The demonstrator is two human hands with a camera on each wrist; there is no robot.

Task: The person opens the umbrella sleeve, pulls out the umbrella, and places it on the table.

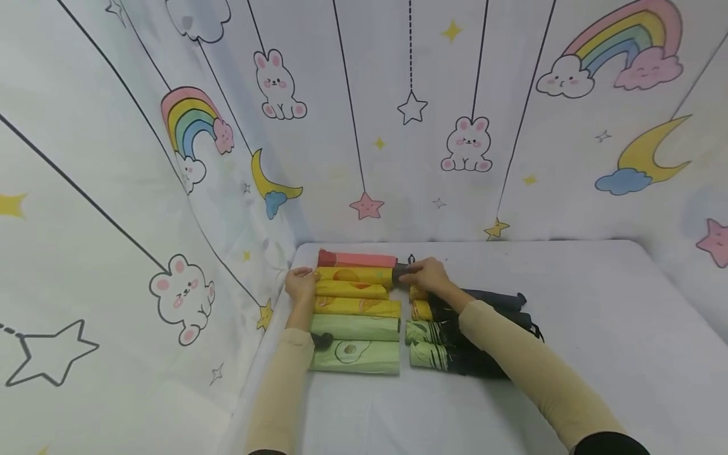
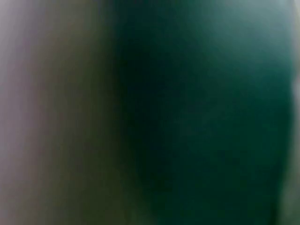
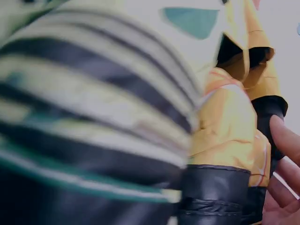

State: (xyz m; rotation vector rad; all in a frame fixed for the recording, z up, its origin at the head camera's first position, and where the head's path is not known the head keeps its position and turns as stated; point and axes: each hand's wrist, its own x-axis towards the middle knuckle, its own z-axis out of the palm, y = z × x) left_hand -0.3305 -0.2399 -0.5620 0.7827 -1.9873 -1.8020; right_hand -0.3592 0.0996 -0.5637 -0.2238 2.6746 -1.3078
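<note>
a dark green shape [image 2: 215, 122], too blurred to identify, lies right of a grey-brown blur [image 2: 70, 122].

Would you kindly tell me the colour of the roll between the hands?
The roll is mainly yellow with orange patches; the head view shows it best.

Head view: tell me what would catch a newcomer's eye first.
The larger rainbow on the backdrop, upper right, likely stands out first. Next come the colourful rolls in two columns on the white table. Near the left column's back, the right hand grips a yellow roll by its dark end.
</note>
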